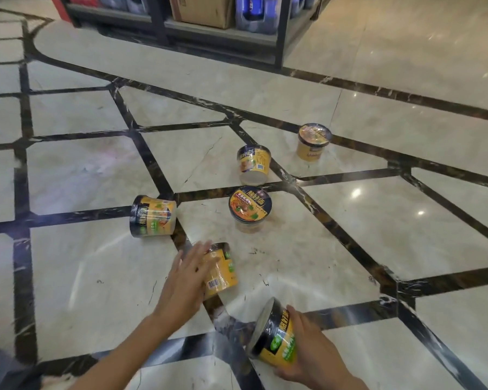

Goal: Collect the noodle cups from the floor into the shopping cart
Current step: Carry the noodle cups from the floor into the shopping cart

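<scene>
Under the left hand (188, 273), fingers straight against a tipped noodle cup (219, 270), it could roll off sideways; the right hand (312, 354) clamps another cup (273, 337) aloft.

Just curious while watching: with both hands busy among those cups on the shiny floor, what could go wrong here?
The left hand only lies with straight fingers against the tipped yellow noodle cup; it might roll off across the glossy marble floor. The right hand grips another tilted yellow cup, so neither hand is free.
</scene>
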`<state>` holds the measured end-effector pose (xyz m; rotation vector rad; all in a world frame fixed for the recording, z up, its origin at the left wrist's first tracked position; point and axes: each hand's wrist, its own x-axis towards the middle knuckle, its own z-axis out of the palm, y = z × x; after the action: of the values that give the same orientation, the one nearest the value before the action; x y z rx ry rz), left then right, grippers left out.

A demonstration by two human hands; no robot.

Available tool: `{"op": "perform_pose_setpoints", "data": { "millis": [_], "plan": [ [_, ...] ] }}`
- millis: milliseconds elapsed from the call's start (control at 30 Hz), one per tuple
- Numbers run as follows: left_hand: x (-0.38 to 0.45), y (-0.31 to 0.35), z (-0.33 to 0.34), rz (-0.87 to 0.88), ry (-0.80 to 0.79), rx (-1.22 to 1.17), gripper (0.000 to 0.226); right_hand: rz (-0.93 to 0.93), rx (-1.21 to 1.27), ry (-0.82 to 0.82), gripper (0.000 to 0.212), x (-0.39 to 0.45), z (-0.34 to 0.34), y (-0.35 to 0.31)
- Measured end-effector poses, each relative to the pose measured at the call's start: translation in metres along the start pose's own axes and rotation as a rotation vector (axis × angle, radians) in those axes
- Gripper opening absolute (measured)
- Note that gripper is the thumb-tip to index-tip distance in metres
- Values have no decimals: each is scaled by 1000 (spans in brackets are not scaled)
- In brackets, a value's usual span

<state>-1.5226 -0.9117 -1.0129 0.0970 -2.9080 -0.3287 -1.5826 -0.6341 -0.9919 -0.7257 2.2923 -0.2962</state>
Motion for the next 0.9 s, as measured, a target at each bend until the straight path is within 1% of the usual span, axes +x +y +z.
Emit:
{"op": "perform_pose_setpoints", "data": {
  "millis": [33,100,133,167,200,233,333,400,467,567,667,700,833,900],
  "plan": [
    [-4,7,7,-283,46,-167,90,0,5,5,121,0,2,0],
    [4,25,17,-860,41,-600,113,8,9,11,122,1,4,0],
    [14,33,19,-1093,23,-777,122,12,6,17,122,1,5,0],
    [24,40,22,-1262,4,-887,123,21,-3,16,122,2,6,0],
    [33,44,25,-1350,-15,-935,116,29,-9,13,123,3,6,1],
    [40,47,30,-1389,-22,-932,109,40,-10,7,123,4,7,1],
    [47,46,37,-1386,-8,-856,99,75,52,22,120,7,8,0],
    [42,40,22,-1369,13,-872,96,107,123,33,108,1,-1,-5],
    [33,34,-15,-1311,45,-905,101,154,164,29,95,-14,-23,-19],
    [19,31,-100,-1266,40,-914,107,211,241,46,98,-41,-75,-55],
    [9,31,-194,-1248,76,-937,117,186,291,73,95,-66,-137,-106],
    [5,32,-227,-1252,102,-945,117,173,309,82,92,-76,-159,-126],
    [-11,42,-360,-1295,207,-955,92,81,363,126,84,-122,-251,-219],
    [-21,49,-431,-1309,270,-951,92,-18,348,130,81,-152,-297,-268]
  ]
}}
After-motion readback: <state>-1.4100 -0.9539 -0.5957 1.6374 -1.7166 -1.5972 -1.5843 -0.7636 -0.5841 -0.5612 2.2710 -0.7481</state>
